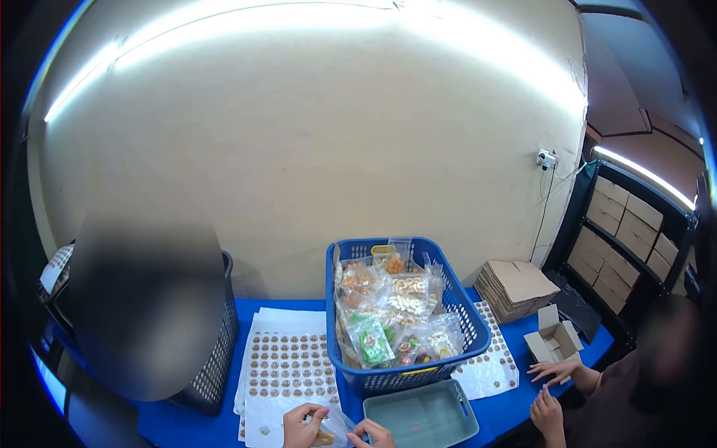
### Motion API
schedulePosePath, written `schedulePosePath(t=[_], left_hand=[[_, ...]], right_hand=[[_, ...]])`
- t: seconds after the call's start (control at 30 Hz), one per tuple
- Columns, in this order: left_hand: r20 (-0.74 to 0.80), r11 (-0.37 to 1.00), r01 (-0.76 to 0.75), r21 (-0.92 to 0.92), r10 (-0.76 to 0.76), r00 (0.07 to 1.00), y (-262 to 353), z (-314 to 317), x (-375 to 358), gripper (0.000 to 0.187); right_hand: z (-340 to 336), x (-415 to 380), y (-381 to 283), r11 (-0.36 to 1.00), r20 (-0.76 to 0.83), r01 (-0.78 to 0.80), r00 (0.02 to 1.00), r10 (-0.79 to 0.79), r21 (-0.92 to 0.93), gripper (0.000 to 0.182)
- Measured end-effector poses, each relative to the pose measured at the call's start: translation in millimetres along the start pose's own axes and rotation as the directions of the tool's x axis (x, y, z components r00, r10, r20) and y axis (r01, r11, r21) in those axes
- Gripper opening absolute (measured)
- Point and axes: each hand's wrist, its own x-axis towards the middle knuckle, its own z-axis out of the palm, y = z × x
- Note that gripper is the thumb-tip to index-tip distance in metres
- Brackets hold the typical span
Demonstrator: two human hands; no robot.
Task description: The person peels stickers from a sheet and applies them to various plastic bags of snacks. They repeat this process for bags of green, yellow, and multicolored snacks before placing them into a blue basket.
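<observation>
My left hand [302, 425] and my right hand [371, 433] are at the bottom edge of the head view, partly cut off. Between them they pinch a clear plastic pouch [337, 422] with something brownish-yellow low inside it. Under and behind my left hand lie white sheets of round brown stickers [291, 366]. Just right of my right hand is a shallow grey-green tray [422, 418]. Beyond the tray stands a blue basket [470, 328] heaped with clear pouches of snacks, among them orange, pale and green [373, 343] ones.
At right, a person's hands [553, 369] are beside a small open carton [553, 342]. Flattened cartons [515, 290] are stacked by the wall. A dark basket [216, 381] stands left, largely behind a blurred patch. Another sticker sheet [493, 366] lies right of the blue basket.
</observation>
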Motion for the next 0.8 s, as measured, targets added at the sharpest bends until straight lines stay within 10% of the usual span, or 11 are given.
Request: schedulePosePath(t=[0.1,0.2,0.33,0.43,0.57,0.8], left_hand=[[0.016,0.953,0.279,-0.116,-0.279,0.96,-16,7,18,0.013],[-0.079,0.809,0.147,-0.57,-0.232,0.969,-27,7,50,0.013],[-0.37,0.571,-0.254,-0.781,-0.095,0.924,-40,30,99,0.013],[-0.342,0.543,-0.228,-0.808,-0.117,0.932,-52,63,133,0.014],[-0.183,0.914,-0.217,-0.342,0.162,0.97,-28,91,124,0.039],[0.086,0.847,-0.014,-0.532,0.07,0.994,-22,9,56,0.07]], right_hand=[[-39,7,30,0.993,0.101,-0.064,0.993,0.054,0.099,0.013],[-101,11,40,0.881,0.266,-0.295,0.942,0.204,0.37,0.008],[-150,12,40,0.301,0.113,-0.091,0.992,-0.057,0.949,0.049],[-148,13,37,0.214,0.145,-0.128,0.987,-0.069,0.969,0.063],[-153,17,38,0.185,0.158,-0.137,0.982,-0.106,0.973,0.077],[-165,24,62,0.148,0.11,-0.104,0.993,-0.036,0.984,0.074]])
